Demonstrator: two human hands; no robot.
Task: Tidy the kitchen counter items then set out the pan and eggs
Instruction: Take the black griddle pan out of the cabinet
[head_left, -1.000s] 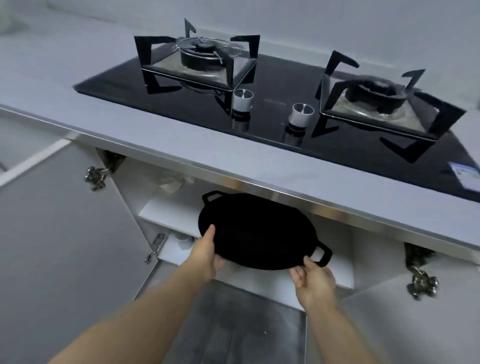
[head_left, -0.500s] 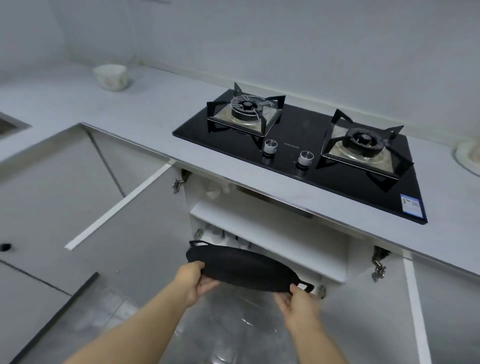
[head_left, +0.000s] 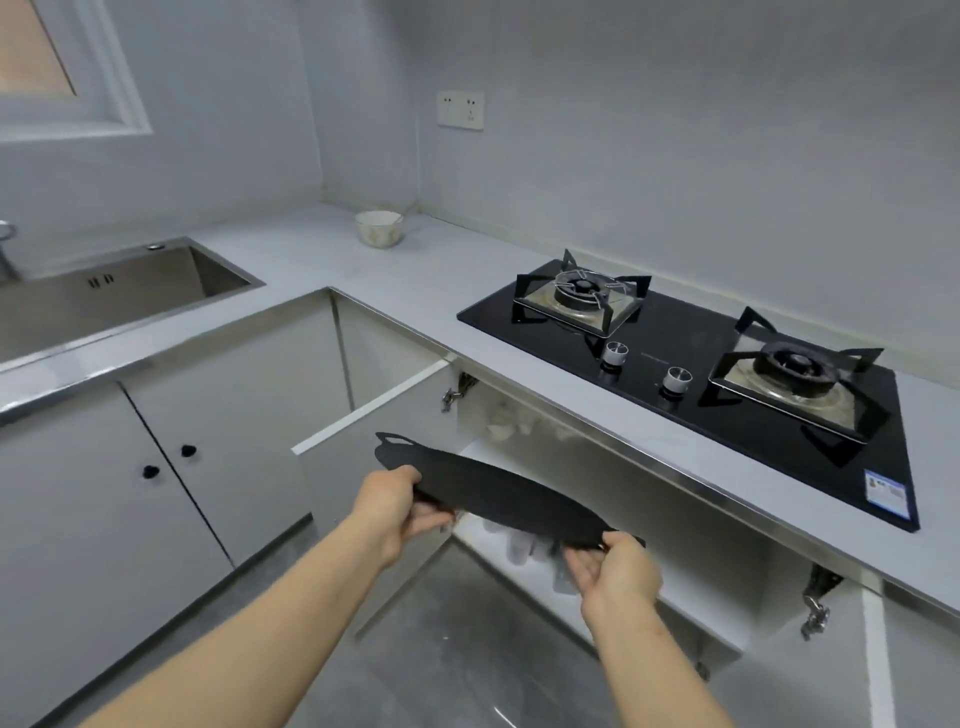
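Evidently, the person is gripping the flat black pan (head_left: 498, 496) by opposite rims, left hand (head_left: 390, 501) and right hand (head_left: 615, 569) curling around it, probably keeping it level between the 2 hands while carrying it toward the stove (head_left: 691, 384) beyond their fingertips.

The pan (head_left: 498, 493) is black, round and very shallow, with a matte face, seen almost edge-on as a thin lens shape. It is off the surface (head_left: 415, 291), held in the air lower than the surface's front edge. Its long line runs from 10 o'clock down to 4 o'clock. A small loop handle (head_left: 397, 440) shows at the 10 o'clock end. The left grip (head_left: 395, 501) pinches the rim at 8 o'clock, and the right grip (head_left: 615, 569) pinches the 4 o'clock end.
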